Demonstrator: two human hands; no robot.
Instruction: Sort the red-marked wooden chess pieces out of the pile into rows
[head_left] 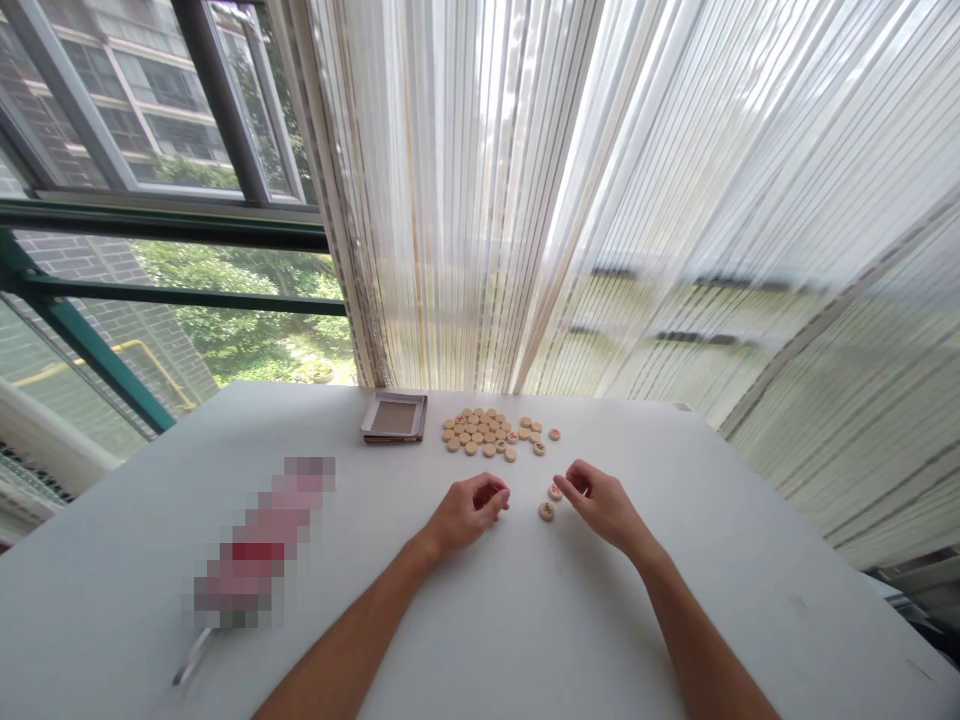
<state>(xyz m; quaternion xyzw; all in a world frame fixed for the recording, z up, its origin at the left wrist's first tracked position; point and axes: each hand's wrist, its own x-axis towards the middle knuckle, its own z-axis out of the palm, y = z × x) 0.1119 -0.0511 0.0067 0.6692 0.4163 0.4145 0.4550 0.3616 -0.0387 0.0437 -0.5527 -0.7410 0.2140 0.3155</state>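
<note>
My left hand rests on the white table with its fingers curled under; what is inside it I cannot tell. My right hand lies just to its right, fingertips touching a round wooden game piece. A second piece lies flat between the two hands. Farther back a cluster of several similar tan discs, some with red marks, lies spread on the table.
A small open box sits at the back left of the discs. A blurred pink and red object lies on the left of the table. Sheer striped curtains hang behind; a window is at left.
</note>
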